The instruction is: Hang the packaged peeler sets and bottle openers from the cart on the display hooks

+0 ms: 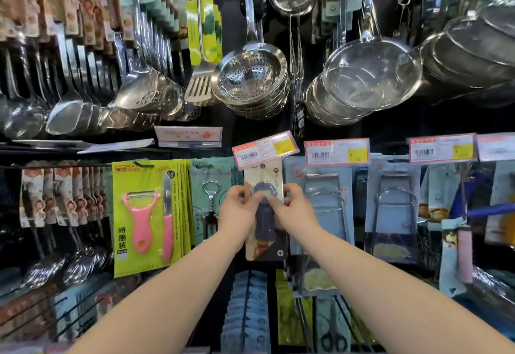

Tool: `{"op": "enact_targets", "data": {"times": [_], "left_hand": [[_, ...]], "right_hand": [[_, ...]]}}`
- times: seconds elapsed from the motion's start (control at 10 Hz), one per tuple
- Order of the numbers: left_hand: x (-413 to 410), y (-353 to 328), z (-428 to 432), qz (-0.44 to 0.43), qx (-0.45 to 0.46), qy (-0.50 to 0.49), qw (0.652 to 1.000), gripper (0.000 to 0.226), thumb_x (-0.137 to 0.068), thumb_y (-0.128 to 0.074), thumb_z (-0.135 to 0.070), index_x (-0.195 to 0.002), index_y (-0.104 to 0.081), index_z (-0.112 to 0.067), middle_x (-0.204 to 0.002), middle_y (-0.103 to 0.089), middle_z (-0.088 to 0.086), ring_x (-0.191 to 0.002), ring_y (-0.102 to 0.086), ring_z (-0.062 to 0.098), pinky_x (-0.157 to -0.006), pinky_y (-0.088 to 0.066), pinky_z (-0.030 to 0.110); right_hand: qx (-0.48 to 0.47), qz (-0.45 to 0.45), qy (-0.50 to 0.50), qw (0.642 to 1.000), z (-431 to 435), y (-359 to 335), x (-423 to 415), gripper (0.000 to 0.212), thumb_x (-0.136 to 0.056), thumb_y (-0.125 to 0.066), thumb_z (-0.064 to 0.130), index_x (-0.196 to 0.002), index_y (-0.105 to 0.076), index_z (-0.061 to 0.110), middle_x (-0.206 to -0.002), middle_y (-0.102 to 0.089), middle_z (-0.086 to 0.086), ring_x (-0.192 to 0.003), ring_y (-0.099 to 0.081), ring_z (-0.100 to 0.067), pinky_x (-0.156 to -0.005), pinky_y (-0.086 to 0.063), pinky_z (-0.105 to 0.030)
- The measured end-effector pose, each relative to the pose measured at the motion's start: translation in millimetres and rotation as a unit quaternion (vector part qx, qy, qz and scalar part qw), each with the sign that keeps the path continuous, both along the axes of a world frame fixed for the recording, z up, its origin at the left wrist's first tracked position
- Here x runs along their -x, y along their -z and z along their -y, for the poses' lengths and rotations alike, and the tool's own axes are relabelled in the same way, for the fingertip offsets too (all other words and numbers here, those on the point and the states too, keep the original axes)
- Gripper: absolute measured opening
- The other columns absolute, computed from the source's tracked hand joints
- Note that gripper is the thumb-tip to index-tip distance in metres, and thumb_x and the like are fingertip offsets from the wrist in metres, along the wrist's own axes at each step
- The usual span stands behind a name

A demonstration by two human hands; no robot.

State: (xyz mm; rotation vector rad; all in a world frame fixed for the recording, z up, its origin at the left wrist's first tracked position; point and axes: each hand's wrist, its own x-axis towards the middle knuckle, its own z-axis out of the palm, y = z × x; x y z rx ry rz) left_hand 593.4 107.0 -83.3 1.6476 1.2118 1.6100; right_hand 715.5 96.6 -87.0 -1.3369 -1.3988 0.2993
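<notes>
A carded bottle opener pack (264, 247), cream at the top with a dark grey opener on it, hangs in the middle of the display just under a tilted price tag (264, 149). My left hand (237, 208) grips its left edge and my right hand (292, 208) grips its right edge, thumbs over the opener's round head. To the left hang several lime-green peeler set packs (147, 217) with a pink peeler and knife. Between them hangs a teal corkscrew opener pack (210, 200). The cart is out of view.
Steel ladles, skimmers (250, 80) and mesh strainers (370, 77) hang overhead. Blue carded wire racks (326, 203) hang to the right under price tags. Spoons hang at the left, and more packs on long hooks (248, 312) jut out below my arms.
</notes>
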Motion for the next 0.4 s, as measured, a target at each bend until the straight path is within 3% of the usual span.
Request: {"op": "enact_targets", "data": {"times": [0.1, 0.2, 0.3, 0.4], "left_hand": [[-2, -4, -8, -0.028, 0.013, -0.017, 0.999, 0.022, -0.086, -0.062, -0.034, -0.098, -0.047, -0.023, -0.09, -0.057, -0.001, -0.087, -0.057, 0.022, -0.076, -0.044, 0.031], [-3, -8, -16, -0.059, 0.028, -0.028, 0.997, 0.02, -0.087, -0.061, -0.034, -0.095, -0.046, -0.023, -0.089, -0.055, -0.003, -0.085, -0.054, 0.021, -0.075, -0.04, 0.029], [-2, -12, -17, -0.08, 0.05, -0.025, 0.995, 0.019, -0.087, -0.061, -0.033, -0.093, -0.047, -0.022, -0.089, -0.055, -0.003, -0.08, -0.052, 0.019, -0.072, -0.037, 0.027], [4, -13, -18, -0.092, 0.038, -0.028, 0.995, 0.026, -0.085, -0.063, -0.037, -0.1, -0.051, -0.02, -0.096, -0.057, 0.001, -0.087, -0.056, 0.023, -0.076, -0.043, 0.029]], "right_hand": [[0.007, 0.022, 0.017, 1.0, -9, -4, -1, 0.031, -0.084, -0.06, 0.042, -0.103, -0.05, 0.019, -0.072, -0.053, 0.001, -0.076, -0.053, -0.025, -0.061, -0.041, -0.031], [0.027, 0.033, 0.034, 0.999, -15, -6, -2, 0.038, -0.083, -0.06, 0.044, -0.11, -0.053, 0.018, -0.098, -0.064, -0.01, -0.093, -0.059, -0.029, -0.078, -0.05, -0.036], [0.073, 0.059, 0.056, 0.994, -9, -14, 2, 0.04, -0.085, -0.058, 0.045, -0.115, -0.054, 0.019, -0.111, -0.064, -0.01, -0.103, -0.058, -0.029, -0.085, -0.049, -0.037], [0.072, 0.096, 0.083, 0.989, 2, -17, 5, 0.038, -0.085, -0.058, 0.04, -0.117, -0.052, 0.019, -0.12, -0.06, -0.008, -0.108, -0.056, -0.029, -0.087, -0.048, -0.037]]}}
